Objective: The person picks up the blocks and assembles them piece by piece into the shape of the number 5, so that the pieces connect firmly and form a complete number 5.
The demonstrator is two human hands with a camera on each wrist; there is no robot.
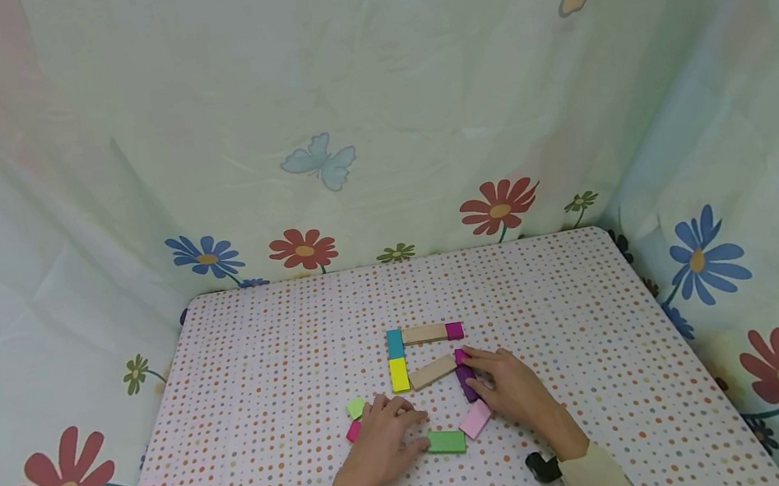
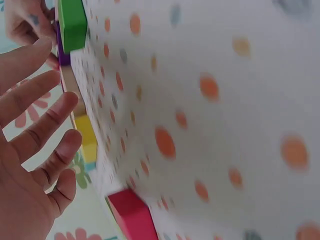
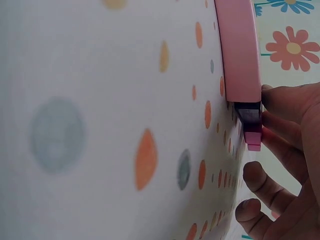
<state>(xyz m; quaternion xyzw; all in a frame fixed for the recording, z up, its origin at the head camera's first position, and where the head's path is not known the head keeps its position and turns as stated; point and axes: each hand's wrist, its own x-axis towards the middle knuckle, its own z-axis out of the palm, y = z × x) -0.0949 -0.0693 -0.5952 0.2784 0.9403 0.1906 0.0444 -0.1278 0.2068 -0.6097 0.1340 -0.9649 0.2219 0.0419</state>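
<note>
My right hand rests its thumb and fingertips on a dark purple block and the small magenta block at its far end. In the right wrist view, a pink block lies closest, with the dark block partly hidden behind it. My left hand hovers with fingers spread and nothing between them, left of a green block. Just beyond that hand lie a light green block and a hot pink block, partly covered in the head view.
A blue block and a yellow block form a column. Two plain wooden blocks extend rightward from it, the far wooden one meeting a magenta block. A dotted cloth covers the table; printed curtains surround it.
</note>
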